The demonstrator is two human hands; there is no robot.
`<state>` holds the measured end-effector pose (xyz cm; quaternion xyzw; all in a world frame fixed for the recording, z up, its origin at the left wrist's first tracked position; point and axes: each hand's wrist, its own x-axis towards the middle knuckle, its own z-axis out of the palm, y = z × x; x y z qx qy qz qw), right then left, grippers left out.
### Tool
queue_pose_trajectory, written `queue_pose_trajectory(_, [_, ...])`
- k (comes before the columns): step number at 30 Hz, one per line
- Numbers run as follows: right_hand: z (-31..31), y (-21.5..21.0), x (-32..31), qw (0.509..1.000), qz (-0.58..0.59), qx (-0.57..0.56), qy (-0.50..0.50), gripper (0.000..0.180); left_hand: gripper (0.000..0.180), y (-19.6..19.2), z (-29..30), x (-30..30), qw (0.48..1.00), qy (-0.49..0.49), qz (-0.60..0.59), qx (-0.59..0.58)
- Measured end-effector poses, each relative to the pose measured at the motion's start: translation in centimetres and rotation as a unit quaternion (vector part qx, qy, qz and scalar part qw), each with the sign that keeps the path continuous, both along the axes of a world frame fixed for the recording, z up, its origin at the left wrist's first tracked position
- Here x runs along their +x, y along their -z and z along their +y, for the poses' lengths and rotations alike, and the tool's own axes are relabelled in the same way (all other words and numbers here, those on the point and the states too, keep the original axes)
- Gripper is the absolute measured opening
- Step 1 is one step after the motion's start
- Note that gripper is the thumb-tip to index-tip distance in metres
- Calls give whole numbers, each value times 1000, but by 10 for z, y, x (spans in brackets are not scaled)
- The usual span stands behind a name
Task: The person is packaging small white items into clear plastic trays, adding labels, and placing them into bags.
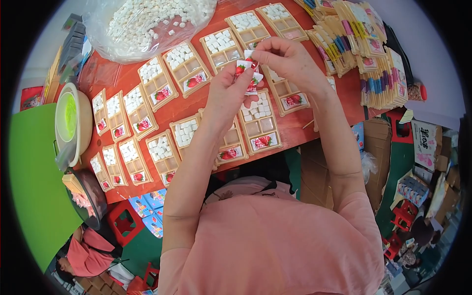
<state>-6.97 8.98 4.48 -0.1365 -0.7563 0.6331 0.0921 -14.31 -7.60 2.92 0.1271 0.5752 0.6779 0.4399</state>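
The left hand [227,91] and the right hand [287,59] pinch small strawberry stickers [248,73] between their fingers, held up over the middle of the red bench [182,110]. Below them lie many little wooden trays [162,152]. Most already have white cubes and a strawberry picture inside. A few trays near the far edge look unfinished. A big bag of white cubes [147,22] sits at the far left corner.
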Motion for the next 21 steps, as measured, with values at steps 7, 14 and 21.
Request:
queue_pose_trajectory(7, [18, 10, 17, 973, -25, -206, 105, 15, 21, -1, 2, -6, 996, 3, -86, 14])
queue_pose_trajectory(14, [59, 39, 19, 939, 15, 68, 336, 19, 22, -1, 4, -2, 990, -1, -137, 36])
queue_pose_trajectory(21, [79, 55, -6, 885, 21, 288, 366, 13, 23, 2, -6, 1, 988, -3, -144, 51])
